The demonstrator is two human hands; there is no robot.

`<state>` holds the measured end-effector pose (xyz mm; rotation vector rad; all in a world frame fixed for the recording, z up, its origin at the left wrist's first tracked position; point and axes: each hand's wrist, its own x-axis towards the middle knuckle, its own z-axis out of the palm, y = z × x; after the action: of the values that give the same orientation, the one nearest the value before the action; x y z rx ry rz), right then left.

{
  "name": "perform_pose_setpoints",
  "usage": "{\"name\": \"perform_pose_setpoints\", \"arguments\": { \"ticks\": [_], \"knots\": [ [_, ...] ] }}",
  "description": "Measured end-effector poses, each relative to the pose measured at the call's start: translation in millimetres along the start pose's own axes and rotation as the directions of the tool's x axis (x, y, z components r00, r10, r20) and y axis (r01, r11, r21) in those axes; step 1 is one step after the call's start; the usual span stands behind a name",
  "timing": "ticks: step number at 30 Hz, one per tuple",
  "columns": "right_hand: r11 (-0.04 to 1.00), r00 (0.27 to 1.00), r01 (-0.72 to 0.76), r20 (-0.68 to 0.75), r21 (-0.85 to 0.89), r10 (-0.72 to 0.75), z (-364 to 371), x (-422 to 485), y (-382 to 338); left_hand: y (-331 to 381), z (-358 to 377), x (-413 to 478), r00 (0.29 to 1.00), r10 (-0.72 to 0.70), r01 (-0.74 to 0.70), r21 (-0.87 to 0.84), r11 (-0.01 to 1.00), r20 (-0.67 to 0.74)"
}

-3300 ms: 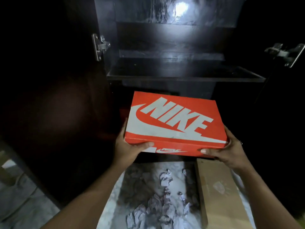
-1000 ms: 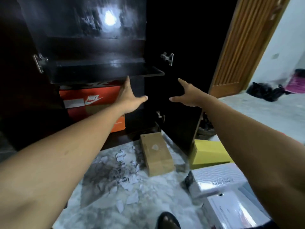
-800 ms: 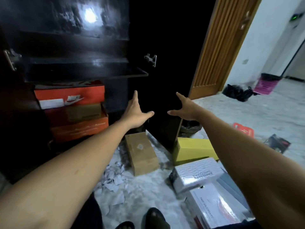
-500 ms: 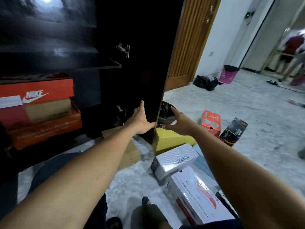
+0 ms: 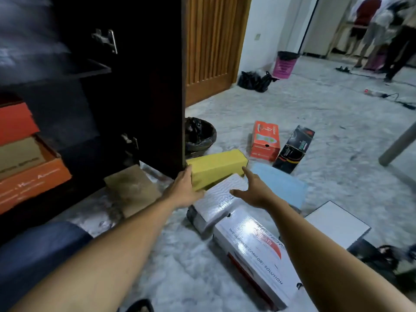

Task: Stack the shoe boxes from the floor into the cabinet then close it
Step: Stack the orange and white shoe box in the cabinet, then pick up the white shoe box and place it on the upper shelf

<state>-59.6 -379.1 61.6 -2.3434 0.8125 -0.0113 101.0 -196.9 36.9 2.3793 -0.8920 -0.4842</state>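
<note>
A yellow shoe box (image 5: 217, 167) lies on the floor beside the open dark cabinet door (image 5: 157, 86). My left hand (image 5: 183, 188) is spread open at the box's left end, fingers against it. My right hand (image 5: 252, 188) is open just right of the box, hovering over a white textured box (image 5: 216, 206). Orange and brown boxes (image 5: 22, 158) are stacked inside the cabinet at the left. A brown box (image 5: 132, 189) lies in front of the cabinet.
A large white box (image 5: 258, 255), a light blue box (image 5: 281, 185), an orange box (image 5: 265, 140) and a black box (image 5: 292, 149) lie on the marble floor. A black bin (image 5: 199, 136) stands behind the door. People stand at the far right.
The orange box I held went into the cabinet. My view swung right, and both open hands dropped from the cabinet down to the yellow box on the floor.
</note>
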Motion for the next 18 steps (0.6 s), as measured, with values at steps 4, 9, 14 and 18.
{"name": "perform_pose_setpoints", "arguments": {
  "ticks": [4,9,14,18],
  "knots": [
    [0.977,0.972,-0.182,-0.131,0.109,0.196,31.3,-50.8,78.3,-10.7,77.8,-6.1,0.984,0.020,-0.020,-0.002,1.000,0.178],
    [0.863,0.845,-0.476,-0.183,0.170,0.502,86.3,-126.8,161.8,-19.6,146.8,-14.3,0.932,0.014,-0.014,-0.002,1.000,0.363],
    [0.794,0.782,-0.524,-0.196,0.309,0.592,119.2,-161.7,189.4,-59.3,198.3,7.1,0.913,-0.054,0.055,0.009,0.998,0.405],
    [0.768,0.811,-0.351,-0.236,0.535,0.535,145.9,-164.0,211.6,-48.9,196.3,4.1,0.917,-0.051,0.068,-0.030,0.997,0.396]
  ]
}}
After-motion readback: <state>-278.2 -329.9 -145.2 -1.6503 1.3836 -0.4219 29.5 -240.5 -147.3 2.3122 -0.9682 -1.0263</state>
